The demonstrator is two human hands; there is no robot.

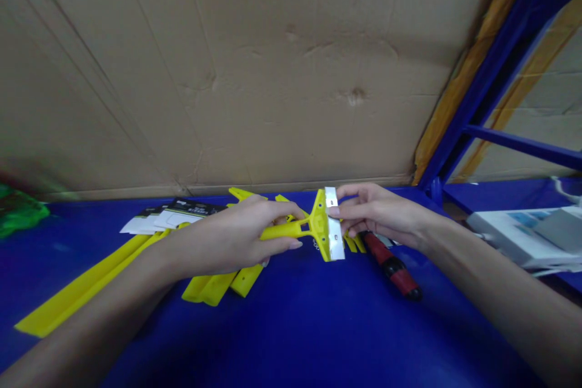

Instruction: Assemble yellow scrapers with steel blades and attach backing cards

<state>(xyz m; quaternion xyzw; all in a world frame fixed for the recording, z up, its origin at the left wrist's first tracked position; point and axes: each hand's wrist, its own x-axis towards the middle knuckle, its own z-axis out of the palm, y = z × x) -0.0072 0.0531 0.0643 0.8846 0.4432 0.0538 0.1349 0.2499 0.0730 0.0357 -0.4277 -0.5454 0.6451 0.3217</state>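
Left hand holding scraper, right hand pinching blade

Two hands, one scraper, one red tool.

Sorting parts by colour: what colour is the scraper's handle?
The scraper's handle is bright yellow, best in the head view.

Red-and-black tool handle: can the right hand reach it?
Likely yes: the right hand sits just above the red-and-black tool handle, nothing between, though its fingers are on the yellow plastic scraper.
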